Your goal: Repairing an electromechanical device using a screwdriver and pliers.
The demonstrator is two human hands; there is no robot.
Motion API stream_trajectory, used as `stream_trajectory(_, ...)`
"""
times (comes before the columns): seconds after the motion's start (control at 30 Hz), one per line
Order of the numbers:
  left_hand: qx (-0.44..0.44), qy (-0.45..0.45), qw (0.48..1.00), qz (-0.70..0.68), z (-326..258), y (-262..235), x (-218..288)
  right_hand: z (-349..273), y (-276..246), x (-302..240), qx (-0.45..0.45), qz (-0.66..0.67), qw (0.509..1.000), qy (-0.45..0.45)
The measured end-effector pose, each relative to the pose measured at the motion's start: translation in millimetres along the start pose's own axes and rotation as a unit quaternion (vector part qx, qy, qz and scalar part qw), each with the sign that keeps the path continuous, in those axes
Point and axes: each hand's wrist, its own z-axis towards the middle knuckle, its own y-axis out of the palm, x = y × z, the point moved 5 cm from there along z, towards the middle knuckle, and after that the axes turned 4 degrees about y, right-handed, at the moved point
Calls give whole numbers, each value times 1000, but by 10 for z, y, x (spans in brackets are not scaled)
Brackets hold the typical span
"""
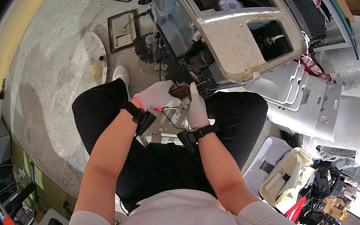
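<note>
Frame centre: dark, red-marked tool (181,91). Left hand (157,96), gloved, fingers curled around it; right hand (196,109), gloved, fingers partly bent at its right end. Beige-grey machine (230,44), upper centre.

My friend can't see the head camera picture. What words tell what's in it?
A person's gloved left hand and right hand meet at a red-and-black object beside a beige-and-grey machine. A round black brush lies to its left, white plastic shells to its right.
</note>
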Motion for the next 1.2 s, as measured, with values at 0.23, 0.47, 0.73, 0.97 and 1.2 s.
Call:
stream_trajectory(0.23,-10,13,1000,-22,26,49,-12,73,-48,-3,12,44,999,-2)
stream_trajectory(0.47,-15,18,997,-70,20,56,50,229,-222,73,-42,63,997,-2)
stream_trajectory(0.73,-26,33,995,-93,4,76,32,283,-256,100,9,49,998,-26)
stream_trajectory(0.97,-37,-17,990,-133,38,159,-105,319,-303,115,10,45,998,-36)
stream_trajectory(1.2,-48,-48,976,-208,22,142,-65,258,-251,52,13,93,993,-70)
